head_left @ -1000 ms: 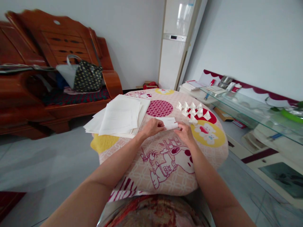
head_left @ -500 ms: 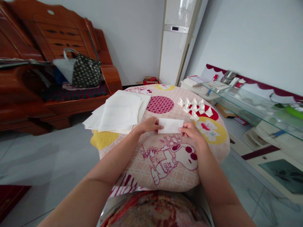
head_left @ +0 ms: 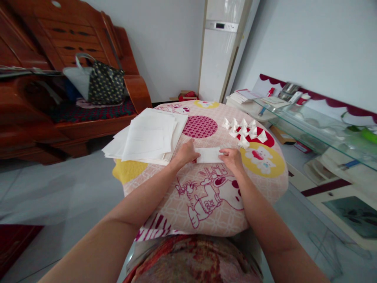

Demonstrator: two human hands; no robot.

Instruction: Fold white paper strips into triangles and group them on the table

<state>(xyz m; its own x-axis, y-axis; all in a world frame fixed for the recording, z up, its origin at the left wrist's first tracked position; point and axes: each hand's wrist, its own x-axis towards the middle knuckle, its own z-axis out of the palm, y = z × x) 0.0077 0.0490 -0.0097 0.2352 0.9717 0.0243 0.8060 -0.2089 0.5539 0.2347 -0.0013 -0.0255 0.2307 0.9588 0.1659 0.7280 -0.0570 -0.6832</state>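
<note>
A small folded sheet of white paper (head_left: 208,155) lies level over the patterned tablecloth (head_left: 212,196), between my two hands. My left hand (head_left: 187,153) grips its left end, thumb low and fingers at the edge. At the right end, my right hand (head_left: 232,158) pinches the paper's upper corner between thumb and fingers. Several folded white paper pieces with pointed tips (head_left: 244,131) stand grouped beyond my right hand. Left of my left hand rests a loose stack of white paper sheets (head_left: 149,135).
A glass-topped cabinet (head_left: 318,129) holding cups and papers runs along the right wall. On the left, a wooden sofa (head_left: 88,122) bears a dark patterned bag (head_left: 106,84). A tall white air conditioner (head_left: 218,59) stands behind the table.
The paper between my hands looks narrower and shorter. My right hand has shifted slightly left and up along its edge. The whole view has tilted a little.
</note>
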